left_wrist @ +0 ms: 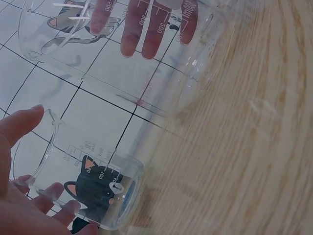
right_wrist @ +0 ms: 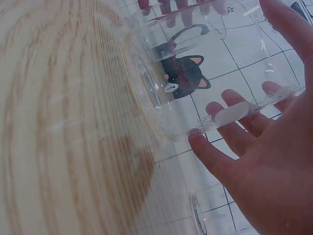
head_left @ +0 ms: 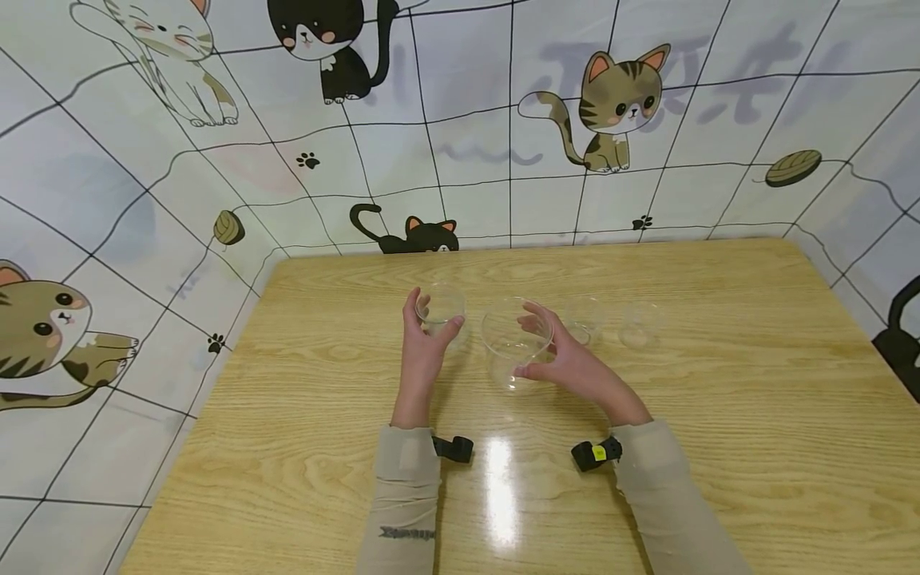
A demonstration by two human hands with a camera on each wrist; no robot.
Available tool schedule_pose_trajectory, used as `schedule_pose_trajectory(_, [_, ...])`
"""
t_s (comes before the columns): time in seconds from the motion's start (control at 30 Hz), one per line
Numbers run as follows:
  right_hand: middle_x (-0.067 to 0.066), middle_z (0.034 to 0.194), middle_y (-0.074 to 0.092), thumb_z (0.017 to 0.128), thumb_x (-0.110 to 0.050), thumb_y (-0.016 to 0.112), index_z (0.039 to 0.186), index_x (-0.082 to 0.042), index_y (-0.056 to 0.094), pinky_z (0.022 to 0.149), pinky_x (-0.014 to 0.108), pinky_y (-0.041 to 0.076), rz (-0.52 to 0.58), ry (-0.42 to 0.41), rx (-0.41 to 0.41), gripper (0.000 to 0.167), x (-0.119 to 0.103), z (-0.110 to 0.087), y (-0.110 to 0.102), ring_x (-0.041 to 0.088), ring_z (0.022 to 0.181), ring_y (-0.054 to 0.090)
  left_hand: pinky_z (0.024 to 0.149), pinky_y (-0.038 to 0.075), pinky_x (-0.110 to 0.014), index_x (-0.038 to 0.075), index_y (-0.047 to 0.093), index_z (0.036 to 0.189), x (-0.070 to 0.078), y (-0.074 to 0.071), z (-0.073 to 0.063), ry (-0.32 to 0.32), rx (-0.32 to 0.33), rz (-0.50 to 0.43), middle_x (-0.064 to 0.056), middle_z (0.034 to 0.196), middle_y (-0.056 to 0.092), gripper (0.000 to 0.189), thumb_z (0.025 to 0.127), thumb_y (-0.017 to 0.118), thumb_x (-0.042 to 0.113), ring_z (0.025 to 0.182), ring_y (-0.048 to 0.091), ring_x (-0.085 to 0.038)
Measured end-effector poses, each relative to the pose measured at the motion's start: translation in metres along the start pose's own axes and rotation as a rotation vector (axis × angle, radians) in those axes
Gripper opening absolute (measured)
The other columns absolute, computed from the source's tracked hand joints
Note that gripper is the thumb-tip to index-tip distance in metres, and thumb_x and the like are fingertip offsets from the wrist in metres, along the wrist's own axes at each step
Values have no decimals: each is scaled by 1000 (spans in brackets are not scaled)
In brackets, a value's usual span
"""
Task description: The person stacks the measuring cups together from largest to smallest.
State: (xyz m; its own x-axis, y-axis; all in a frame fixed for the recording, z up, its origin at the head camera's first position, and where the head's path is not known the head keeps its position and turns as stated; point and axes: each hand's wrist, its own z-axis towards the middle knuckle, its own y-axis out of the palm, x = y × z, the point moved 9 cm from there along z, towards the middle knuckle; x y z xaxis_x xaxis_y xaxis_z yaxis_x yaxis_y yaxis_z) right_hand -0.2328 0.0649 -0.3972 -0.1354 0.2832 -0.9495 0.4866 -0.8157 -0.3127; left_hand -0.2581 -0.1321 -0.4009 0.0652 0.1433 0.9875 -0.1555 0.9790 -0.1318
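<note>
My left hand (head_left: pixel 424 343) grips a small clear glass beaker (head_left: pixel 442 303) near its rim, thumb on one side and fingers curled round the other. Printed volume marks show on the small beaker (left_wrist: pixel 105 171) in the left wrist view. Just to its right stands a larger clear beaker (head_left: pixel 512 339), upright and also marked with a scale. My right hand (head_left: pixel 571 363) holds this larger beaker from its right side, fingers behind the wall and thumb at the front. A white label patch (right_wrist: pixel 232 114) lies on its wall close to the right fingers.
To the right of the large beaker stand two more small clear glass vessels (head_left: pixel 585 319), the farther glass vessel (head_left: pixel 638 327) faint against the wood. The wooden table (head_left: pixel 345 359) ends at a cat-patterned backdrop (head_left: pixel 467 176) behind and at both sides.
</note>
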Motion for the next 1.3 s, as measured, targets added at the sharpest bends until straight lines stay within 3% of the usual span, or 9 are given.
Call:
schedule_pose_trajectory(0.17, [12,142,25,76,-25,71,142,-22,10,100,52,20,-1,2,3,90,-2,0,-1,27,130,23,100,22,-46,22,16,141,-16,-2,7,12,10,-7,2,139,30,82,78,69,27,130,21,-21])
schedule_pose_trajectory(0.43, [13,142,24,76,-24,71,143,-18,9,100,52,20,11,-1,5,91,-3,1,-2,28,130,22,101,22,-44,32,16,139,-20,-1,10,30,13,8,9,137,30,83,76,70,32,129,23,-17])
schedule_pose_trajectory(0.77, [11,142,24,77,-20,71,142,-20,9,101,52,20,17,6,3,90,-2,0,-1,27,130,22,101,17,-51,9,14,141,5,1,-2,10,-7,8,-11,137,30,81,80,67,16,129,21,-32])
schedule_pose_trajectory(1.3, [12,143,24,77,-19,70,143,-18,8,100,53,19,11,3,0,90,0,1,1,27,130,22,102,18,-51,9,15,140,2,0,-3,2,-24,13,-14,141,27,78,81,66,17,130,19,-30])
